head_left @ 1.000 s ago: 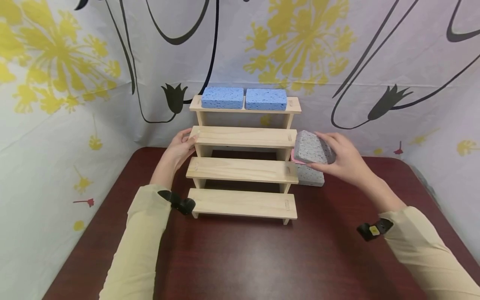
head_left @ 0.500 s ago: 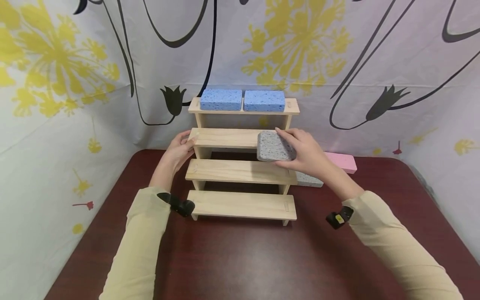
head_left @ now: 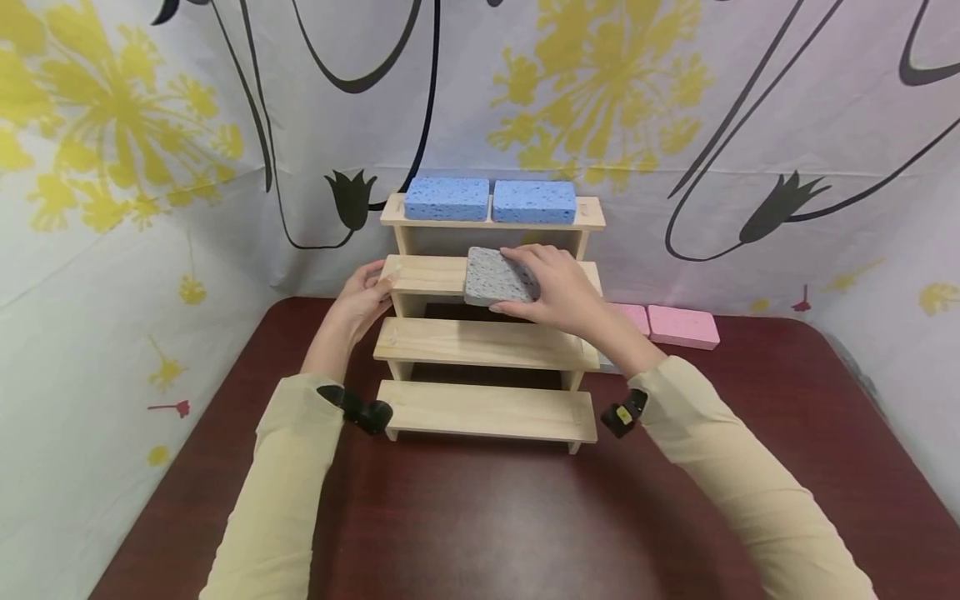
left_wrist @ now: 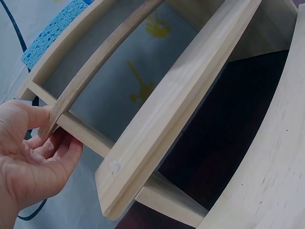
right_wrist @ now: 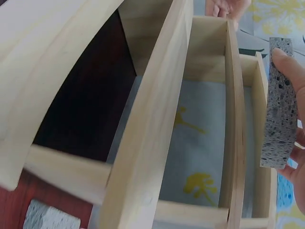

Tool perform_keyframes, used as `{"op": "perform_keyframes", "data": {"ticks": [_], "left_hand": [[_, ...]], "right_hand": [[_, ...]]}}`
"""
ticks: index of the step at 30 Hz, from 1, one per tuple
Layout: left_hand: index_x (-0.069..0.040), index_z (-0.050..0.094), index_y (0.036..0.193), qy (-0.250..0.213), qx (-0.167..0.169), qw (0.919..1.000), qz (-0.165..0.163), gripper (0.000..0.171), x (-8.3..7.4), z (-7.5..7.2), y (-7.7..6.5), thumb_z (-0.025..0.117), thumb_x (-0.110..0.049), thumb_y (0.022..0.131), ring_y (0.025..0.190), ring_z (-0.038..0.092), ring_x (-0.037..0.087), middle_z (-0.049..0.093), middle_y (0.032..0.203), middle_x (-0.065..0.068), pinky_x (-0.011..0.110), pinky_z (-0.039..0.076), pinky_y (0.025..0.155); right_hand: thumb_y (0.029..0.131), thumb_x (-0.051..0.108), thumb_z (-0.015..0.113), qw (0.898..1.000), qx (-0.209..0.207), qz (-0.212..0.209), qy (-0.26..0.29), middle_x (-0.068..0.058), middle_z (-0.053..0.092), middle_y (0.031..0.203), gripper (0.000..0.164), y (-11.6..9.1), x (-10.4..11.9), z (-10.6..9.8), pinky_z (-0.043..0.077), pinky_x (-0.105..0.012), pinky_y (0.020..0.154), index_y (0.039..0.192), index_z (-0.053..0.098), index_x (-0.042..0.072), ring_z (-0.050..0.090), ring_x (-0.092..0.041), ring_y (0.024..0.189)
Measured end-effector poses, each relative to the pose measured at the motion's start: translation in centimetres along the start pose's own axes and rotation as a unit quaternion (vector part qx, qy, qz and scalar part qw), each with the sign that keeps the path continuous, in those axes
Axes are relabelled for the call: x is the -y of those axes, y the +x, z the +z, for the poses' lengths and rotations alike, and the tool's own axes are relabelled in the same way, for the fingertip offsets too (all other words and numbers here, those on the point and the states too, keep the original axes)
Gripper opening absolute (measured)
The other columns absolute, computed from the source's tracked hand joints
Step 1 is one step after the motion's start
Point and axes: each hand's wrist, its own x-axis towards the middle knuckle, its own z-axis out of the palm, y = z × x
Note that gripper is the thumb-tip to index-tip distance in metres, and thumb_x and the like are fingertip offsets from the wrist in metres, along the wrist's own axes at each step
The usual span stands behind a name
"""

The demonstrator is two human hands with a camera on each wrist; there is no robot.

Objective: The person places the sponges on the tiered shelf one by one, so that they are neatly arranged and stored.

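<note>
Now Grasping a Gray Sponge (head_left: 493,277)

Near mid-frame, the right hand (head_left: 553,287) is gripping it with curled fingers at the wooden stand's (head_left: 487,343) second-highest tier (head_left: 427,273), possibly touching; left of centre, the left hand's (head_left: 360,302) fingers are pinching that tier's end.

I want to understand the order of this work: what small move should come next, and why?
Probably, the right hand should lower the gray sponge onto the second-highest shelf, left of centre. The sponge is held over that shelf, whose left part is bare; the left hand holds the shelf's left end, and two blue sponges lie side by side on the top shelf.
</note>
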Motion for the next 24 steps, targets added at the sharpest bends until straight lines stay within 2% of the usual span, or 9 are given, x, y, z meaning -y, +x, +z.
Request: {"op": "perform_keyframes", "data": {"ticks": [12,24], "left_hand": [[-0.012,0.011,0.146,-0.005,-0.001,1.0000,-0.002,0.057,-0.1,0.0,0.0,0.040,-0.013,0.097,0.135,0.030,0.026,0.022,0.149,0.015,0.033,0.024,0.115],[-0.012,0.012,0.146,-0.013,0.000,0.9999,-0.004,0.055,-0.2,0.0,-0.1,0.038,-0.012,0.098,0.134,0.031,0.026,0.023,0.149,0.015,0.035,0.023,0.115]], "right_hand": [[0.076,0.053,0.065,0.999,0.016,-0.015,-0.027,-0.012,0.054,0.129,0.071,3.6,1.0,1.4,0.038,-0.046,0.098,0.133,0.049,0.012,0.047,-0.032,0.119],[0.082,0.051,0.059,0.997,0.069,-0.010,-0.039,-0.016,0.048,0.135,0.066,6.4,2.1,2.8,0.035,-0.052,0.102,0.136,0.045,0.014,0.044,-0.037,0.123]]}}
